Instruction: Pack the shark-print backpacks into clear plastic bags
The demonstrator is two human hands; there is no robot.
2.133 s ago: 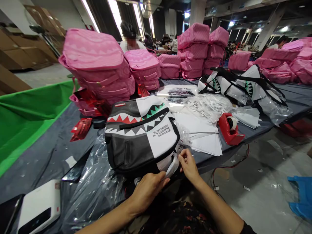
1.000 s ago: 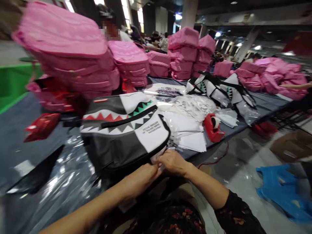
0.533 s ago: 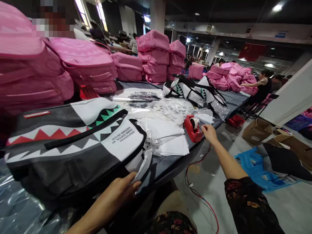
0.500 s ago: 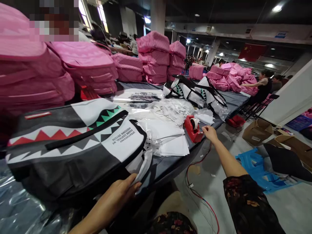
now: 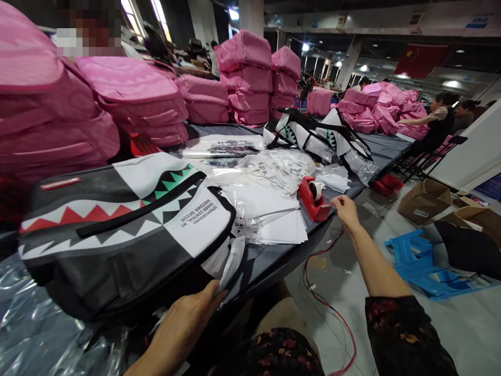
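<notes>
The grey worktop (image 5: pixel 270 257) spans the view; on it, at 9 o'clock, lies the dark-and-white backpack (image 5: pixel 133 243). At 7 o'clock the left hand (image 5: pixel 190 318) pinches the pale wrap (image 5: pixel 234 260) by its corner. At 3 o'clock the right hand (image 5: pixel 346 211) narrows to a pinch just beside the red dispenser (image 5: pixel 318 211); whether it grips anything off the tape roll (image 5: pixel 315 191), I cannot tell. Taking tape seems the step; next calls for a clean pull.

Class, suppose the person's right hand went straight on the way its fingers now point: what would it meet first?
The right hand would probably meet the red tape dispenser first, close ahead, though depth leaves the gap unclear.
</notes>
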